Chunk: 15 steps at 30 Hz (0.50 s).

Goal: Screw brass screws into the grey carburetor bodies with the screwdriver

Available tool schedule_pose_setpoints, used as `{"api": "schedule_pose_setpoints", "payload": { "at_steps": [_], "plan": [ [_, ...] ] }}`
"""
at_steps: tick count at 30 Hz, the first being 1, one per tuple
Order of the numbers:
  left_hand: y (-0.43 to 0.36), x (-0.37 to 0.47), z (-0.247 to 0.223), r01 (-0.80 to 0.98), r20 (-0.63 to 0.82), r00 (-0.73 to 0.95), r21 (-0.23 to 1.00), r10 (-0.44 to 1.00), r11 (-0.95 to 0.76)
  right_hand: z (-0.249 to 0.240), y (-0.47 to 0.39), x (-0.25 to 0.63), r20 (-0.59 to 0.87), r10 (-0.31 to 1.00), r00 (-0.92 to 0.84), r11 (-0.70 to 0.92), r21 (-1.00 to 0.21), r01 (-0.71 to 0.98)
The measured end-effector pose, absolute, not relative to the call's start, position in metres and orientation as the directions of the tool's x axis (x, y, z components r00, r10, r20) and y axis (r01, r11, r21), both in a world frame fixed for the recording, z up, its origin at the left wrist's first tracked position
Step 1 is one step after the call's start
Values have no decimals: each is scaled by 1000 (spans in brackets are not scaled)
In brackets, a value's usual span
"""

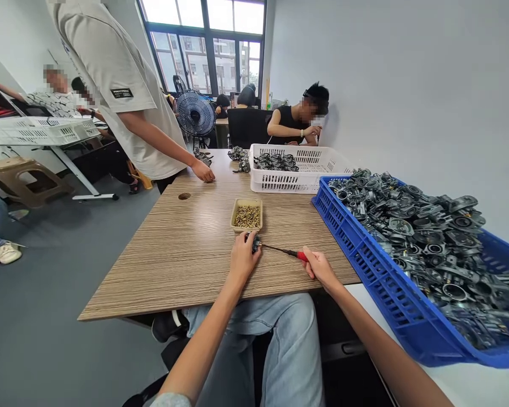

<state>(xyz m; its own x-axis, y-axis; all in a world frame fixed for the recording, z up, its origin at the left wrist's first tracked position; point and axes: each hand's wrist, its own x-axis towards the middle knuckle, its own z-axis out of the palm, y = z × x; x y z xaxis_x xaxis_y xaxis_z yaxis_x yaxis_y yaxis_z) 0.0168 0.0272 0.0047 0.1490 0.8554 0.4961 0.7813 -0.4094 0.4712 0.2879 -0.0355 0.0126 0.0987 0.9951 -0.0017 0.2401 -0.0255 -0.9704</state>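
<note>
My left hand [244, 259] is closed around a small dark metal part [255, 243] at the table's near side, and the fingers cover much of it. My right hand [319, 265] grips the red handle of a screwdriver [294, 253]. Its thin shaft points left, with the tip at the metal part; whether it sits in a screw is too small to tell. Just beyond my left hand stands a small beige tray [233, 223] filled with brass-coloured screws [248, 216].
A blue crate [343, 226] heaped with dark metal parts [407, 226] stands at right. Behind the tray is a white basket [288, 183] holding similar parts. A co-worker's hand [203, 170] rests over the table's far left, near more parts. Another person sits beyond the basket.
</note>
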Motion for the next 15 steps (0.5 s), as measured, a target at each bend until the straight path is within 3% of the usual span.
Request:
{"api": "schedule_pose_setpoints", "payload": {
  "at_steps": [15],
  "plan": [
    [25, 18, 10, 764, 512, 148, 484, 846, -427, 14, -33, 289, -50, 991, 127, -79, -970, 232]
  ]
}}
